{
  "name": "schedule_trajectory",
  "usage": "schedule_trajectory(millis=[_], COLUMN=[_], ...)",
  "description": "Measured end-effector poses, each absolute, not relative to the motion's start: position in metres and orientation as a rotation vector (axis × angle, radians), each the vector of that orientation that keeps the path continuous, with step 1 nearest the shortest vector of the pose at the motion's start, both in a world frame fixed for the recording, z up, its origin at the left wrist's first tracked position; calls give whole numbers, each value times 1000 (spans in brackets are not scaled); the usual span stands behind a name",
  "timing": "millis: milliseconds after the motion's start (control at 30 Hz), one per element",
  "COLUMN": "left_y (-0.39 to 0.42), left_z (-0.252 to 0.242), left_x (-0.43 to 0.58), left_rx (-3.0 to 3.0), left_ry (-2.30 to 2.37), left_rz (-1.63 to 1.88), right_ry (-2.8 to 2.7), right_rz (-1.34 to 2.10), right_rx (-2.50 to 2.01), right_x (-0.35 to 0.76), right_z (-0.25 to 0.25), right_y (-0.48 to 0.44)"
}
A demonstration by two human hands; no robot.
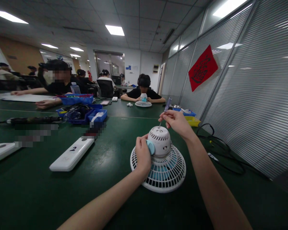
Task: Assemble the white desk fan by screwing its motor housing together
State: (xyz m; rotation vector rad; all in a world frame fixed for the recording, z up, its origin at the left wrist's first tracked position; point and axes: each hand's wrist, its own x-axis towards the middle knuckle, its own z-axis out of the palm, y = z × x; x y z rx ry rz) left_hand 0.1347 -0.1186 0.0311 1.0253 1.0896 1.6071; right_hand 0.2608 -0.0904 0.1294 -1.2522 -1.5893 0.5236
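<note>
A white fan (159, 140) lies grille-down on the green table, its rounded motor housing on top and pale blue blades visible through the grille. My left hand (143, 154) is wrapped against the left side of the housing, beside a light blue knob (150, 147). Above the fan, my right hand (174, 121) pinches a screwdriver (167, 105) with a clear purplish handle. The screwdriver's shaft points down, and its tip meets the top of the housing near a small hole. Whether a screw sits under the tip is too small to tell.
A white power bank marked 2 (72, 155) lies to the left. Behind it stand blue bins (83, 116) with cables and parts. A yellow tray (192, 121) and black cables (227, 150) are at the right. Across the table, a person handles another fan (143, 103).
</note>
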Motion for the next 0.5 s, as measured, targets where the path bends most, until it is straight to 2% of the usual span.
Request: schedule_trajectory(millis=[267, 500], left_y=[-119, -120], left_z=[31, 31], left_x=[134, 134], left_rx=[1031, 1039], left_ry=[1100, 1091], left_rz=[1599, 1606], right_ry=[-1665, -1582], right_rz=[244, 408], right_rx=[-1342, -1266], right_x=[264, 261], right_z=[128, 130], right_y=[-92, -95])
